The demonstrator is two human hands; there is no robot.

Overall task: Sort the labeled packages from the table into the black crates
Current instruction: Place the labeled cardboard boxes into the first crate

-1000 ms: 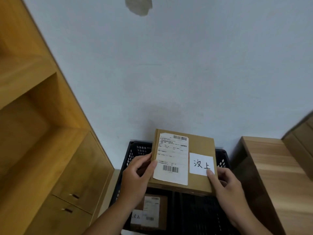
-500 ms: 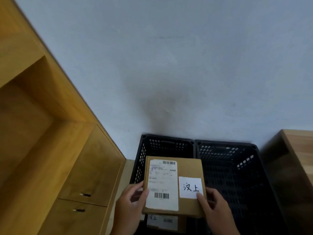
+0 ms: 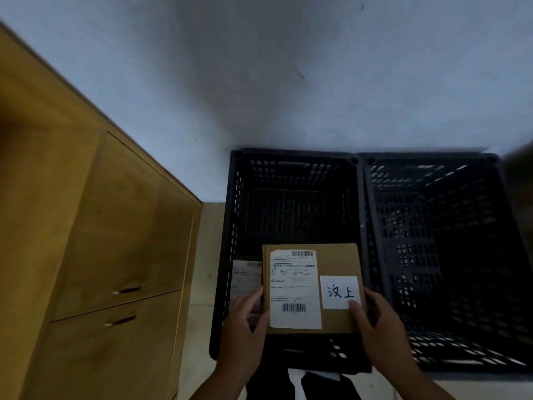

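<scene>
Resting in the left crate [image 3: 291,168], second package [image 3: 245,277] lies under held package [image 3: 337,261].

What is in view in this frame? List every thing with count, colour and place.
left crate: one, black, against the wall, beside the cabinet
right crate: one, black, beside the left crate
held package: one, brown, white labels, over the left crate
second package: one, white label showing, in the left crate, partly hidden
cabinet: one, yellowish wood, left
wall: one, pale grey, behind the crates
left hand: one, grips the package's left edge
right hand: one, grips its right edge
</scene>
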